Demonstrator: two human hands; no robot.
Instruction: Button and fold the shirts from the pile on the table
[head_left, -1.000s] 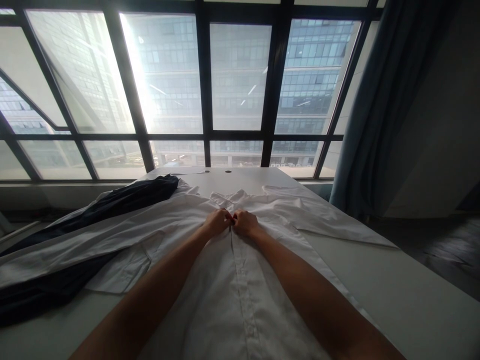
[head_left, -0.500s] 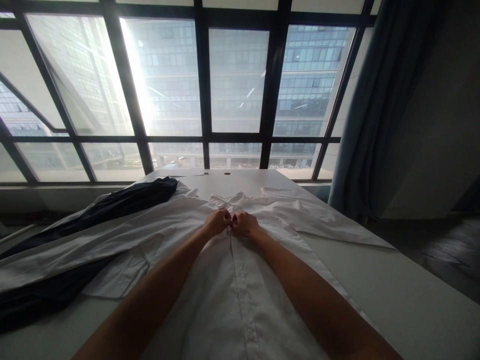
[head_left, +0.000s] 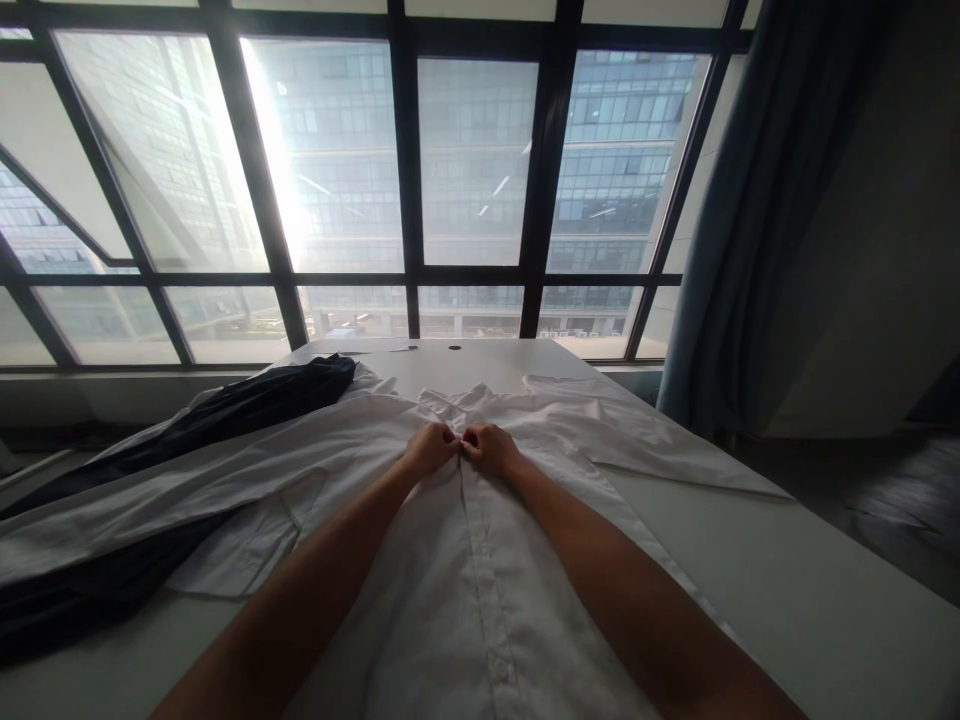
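Observation:
A white button-up shirt [head_left: 427, 610] lies spread on the white table [head_left: 757, 570], its collar toward the window and its front placket running down the middle toward me. My left hand [head_left: 431, 447] pinches the left side of the placket a little below the collar. Against it, my right hand [head_left: 489, 447] pinches the right side, the fingertips of both hands meeting at the front opening. Whatever small part sits between the fingertips is hidden. One sleeve stretches out to the right, and white cloth extends to the left.
Dark navy clothing [head_left: 292, 385] lies among white cloth on the left of the table. Two dark round holes [head_left: 454, 347] mark the table's far end. Beyond stand large black-framed windows [head_left: 478, 160]. A blue-grey curtain [head_left: 712, 300] hangs at the right.
Both hands have shifted very slightly at the placket, still pinching the cloth. The shirt and other clothing lie as before.

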